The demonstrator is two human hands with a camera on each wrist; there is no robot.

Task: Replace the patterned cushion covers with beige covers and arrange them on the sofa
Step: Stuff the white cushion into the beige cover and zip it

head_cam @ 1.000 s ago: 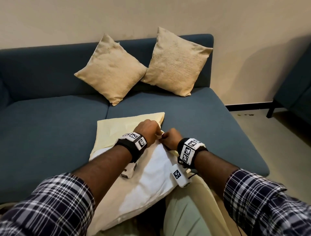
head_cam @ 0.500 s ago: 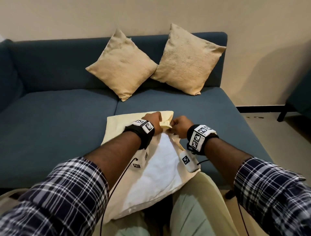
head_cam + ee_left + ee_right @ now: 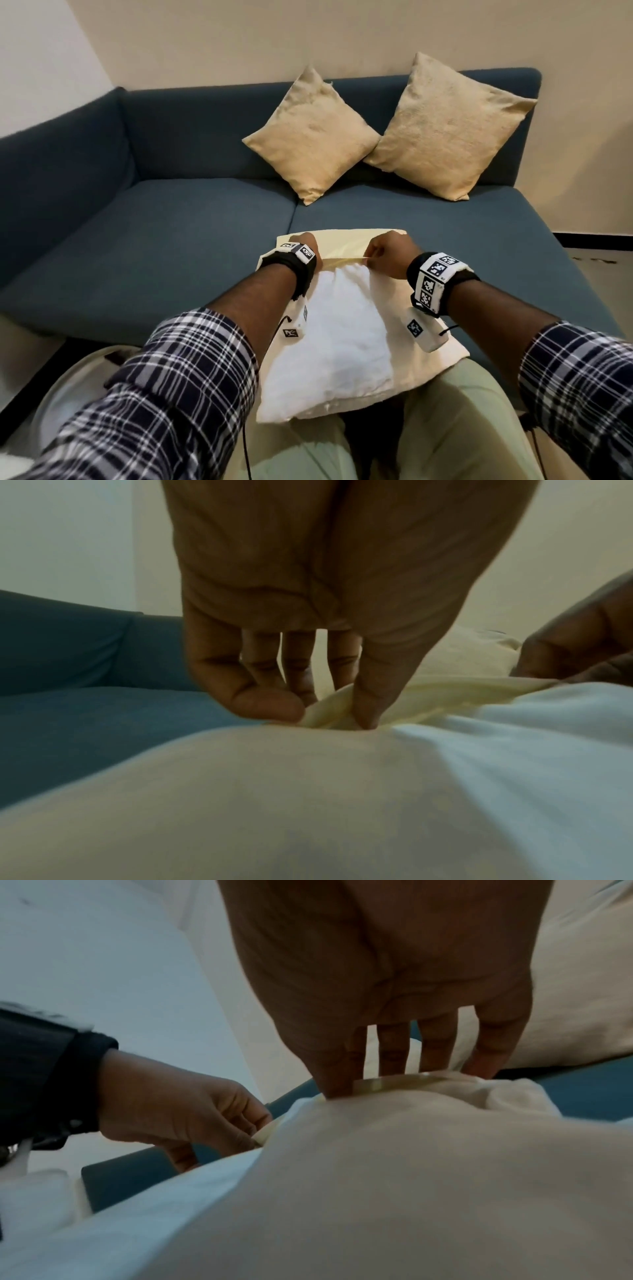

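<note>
A white cushion insert (image 3: 342,342) lies across my lap and the front of the blue sofa (image 3: 171,246). A pale beige cover (image 3: 346,245) lies flat on the seat beyond it, its open edge stretched over the insert's far end. My left hand (image 3: 305,245) pinches that edge at its left corner, thumb and fingers curled on the fabric (image 3: 329,710). My right hand (image 3: 387,255) grips the same edge further right (image 3: 394,1083). Two cushions in beige covers (image 3: 311,137) (image 3: 448,130) lean on the backrest.
The sofa's left seat is bare blue fabric. A round white object (image 3: 68,404) sits low at the left by my knee. Floor and a dark skirting (image 3: 592,240) show at the far right. Cables hang from both wrist bands.
My hands have moved apart along the cover's open edge, pulling it taut; a second ago they were almost touching at its right corner. The head view has swung to the left.
</note>
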